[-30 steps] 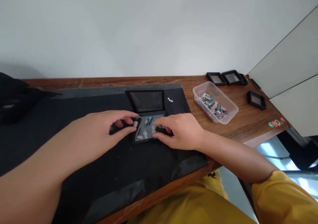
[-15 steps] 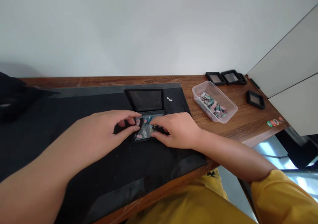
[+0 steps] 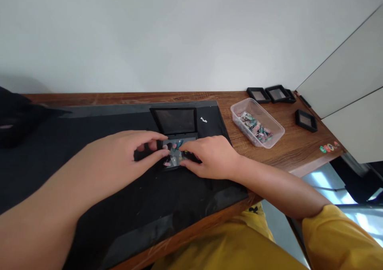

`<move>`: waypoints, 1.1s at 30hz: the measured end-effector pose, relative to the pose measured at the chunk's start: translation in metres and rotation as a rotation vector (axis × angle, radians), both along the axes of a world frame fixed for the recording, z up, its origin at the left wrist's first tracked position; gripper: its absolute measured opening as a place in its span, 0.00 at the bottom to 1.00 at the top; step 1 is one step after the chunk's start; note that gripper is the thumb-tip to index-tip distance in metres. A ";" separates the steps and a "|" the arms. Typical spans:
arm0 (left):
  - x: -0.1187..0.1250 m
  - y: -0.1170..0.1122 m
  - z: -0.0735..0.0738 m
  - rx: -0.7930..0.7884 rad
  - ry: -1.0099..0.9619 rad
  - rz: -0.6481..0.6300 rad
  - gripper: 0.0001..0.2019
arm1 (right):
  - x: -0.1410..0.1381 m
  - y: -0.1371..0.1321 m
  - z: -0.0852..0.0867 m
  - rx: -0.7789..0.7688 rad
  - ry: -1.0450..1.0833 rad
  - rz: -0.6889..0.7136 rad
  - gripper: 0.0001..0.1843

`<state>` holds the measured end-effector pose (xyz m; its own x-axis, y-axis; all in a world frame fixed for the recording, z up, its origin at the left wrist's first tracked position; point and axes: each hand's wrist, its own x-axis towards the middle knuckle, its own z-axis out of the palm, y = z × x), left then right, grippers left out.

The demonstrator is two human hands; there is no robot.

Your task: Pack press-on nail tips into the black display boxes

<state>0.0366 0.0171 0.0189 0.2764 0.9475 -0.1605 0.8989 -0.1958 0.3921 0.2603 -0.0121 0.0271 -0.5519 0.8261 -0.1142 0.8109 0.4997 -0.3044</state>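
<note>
A small black hinged case (image 3: 155, 109) lies on the black mat with its windowed lid tilted up. In its grey base are several press-on nails (image 3: 174, 159), pink, teal and clear. My left hand (image 3: 119, 166) is at the case's left side, thumb and fingers apart around the corner where a pink nail lies. Over the right half of the base rests my right hand (image 3: 214, 157), its index finger and thumb spread above the nails. Its other fingers are curled beneath and mostly hidden, along with part of the base.
To the right, a clear plastic tub (image 3: 277, 127) holds many loose nails. Several black window cases (image 3: 257, 95) stand by the wall, and another black case (image 3: 306, 120) lies nearer. A white scrap (image 3: 203, 119) is on the mat (image 3: 131, 230). Round stickers (image 3: 328, 147) mark the table's right edge.
My left hand has shifted slightly left, its fingers a bit further apart. My right hand has barely moved over the case. The view has turned a little.
</note>
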 end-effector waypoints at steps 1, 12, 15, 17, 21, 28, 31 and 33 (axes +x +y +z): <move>-0.001 0.000 0.001 -0.019 0.021 0.006 0.25 | 0.000 0.000 0.000 -0.001 0.003 -0.002 0.17; -0.013 0.000 -0.004 -0.138 0.120 -0.076 0.28 | 0.001 0.001 -0.001 -0.015 0.016 0.021 0.17; -0.010 -0.001 -0.005 -0.102 0.085 -0.095 0.28 | 0.001 0.002 -0.002 0.011 0.032 0.052 0.14; -0.009 -0.002 -0.007 -0.091 0.070 -0.113 0.27 | 0.001 0.002 -0.003 0.023 0.037 0.075 0.13; -0.009 -0.002 -0.012 -0.096 0.042 -0.146 0.26 | 0.002 0.002 -0.005 0.025 0.029 0.103 0.13; -0.013 -0.001 -0.017 -0.060 -0.003 -0.190 0.25 | -0.001 0.002 -0.006 0.025 0.022 0.036 0.14; -0.013 -0.001 -0.018 -0.045 -0.013 -0.190 0.24 | -0.003 0.001 -0.005 0.025 0.001 -0.020 0.15; -0.013 -0.002 -0.019 -0.037 -0.012 -0.185 0.23 | -0.003 0.000 -0.004 0.025 0.008 -0.048 0.14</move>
<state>0.0238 0.0151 -0.0001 0.4471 0.8740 -0.1905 0.8443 -0.3420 0.4125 0.2573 -0.0121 0.0230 -0.5120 0.8543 -0.0890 0.8321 0.4676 -0.2983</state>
